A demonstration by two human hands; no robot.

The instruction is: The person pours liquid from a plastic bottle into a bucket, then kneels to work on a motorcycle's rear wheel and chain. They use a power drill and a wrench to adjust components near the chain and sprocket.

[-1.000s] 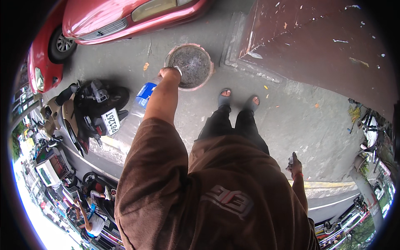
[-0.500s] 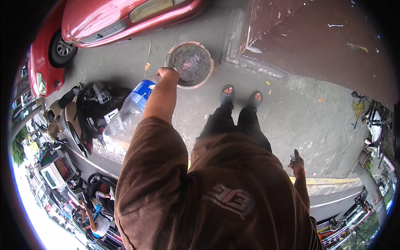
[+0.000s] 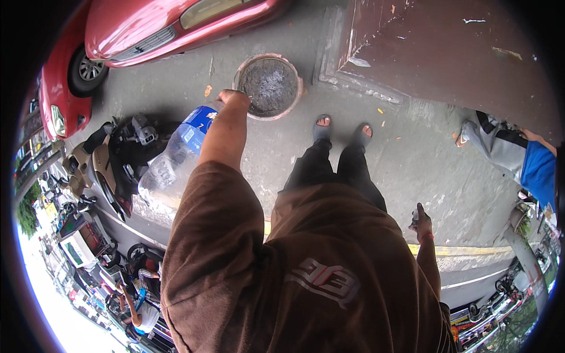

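Left hand (image 3: 233, 97): grip closed around the neck of a clear bottle (image 3: 168, 162) with a blue label. The bottle lies to the left of the pot (image 3: 268, 56), base toward the lower left, neck end at the pot's left rim; it appears tipped neck-down.

Stage, by judgement: the bottle is in position at the pot and the soil (image 3: 271, 85) has a bright middle patch, possibly wet. The bottle looks largely drained; any remainder cannot be confirmed. It has not been withdrawn.

Right hand (image 3: 421, 226): hanging well apart from the pot, fingers curled on a small item (image 3: 415, 216), kind unclear.

Surroundings: red car (image 3: 194, 32) beyond the pot; motorbike (image 3: 97, 167) on the left, behind the bottle's base; brown wall (image 3: 447, 53) at right; a passer-by (image 3: 506, 150) at far right.

Obstruction: the left forearm and sleeve border the bottle and may hide part of it.
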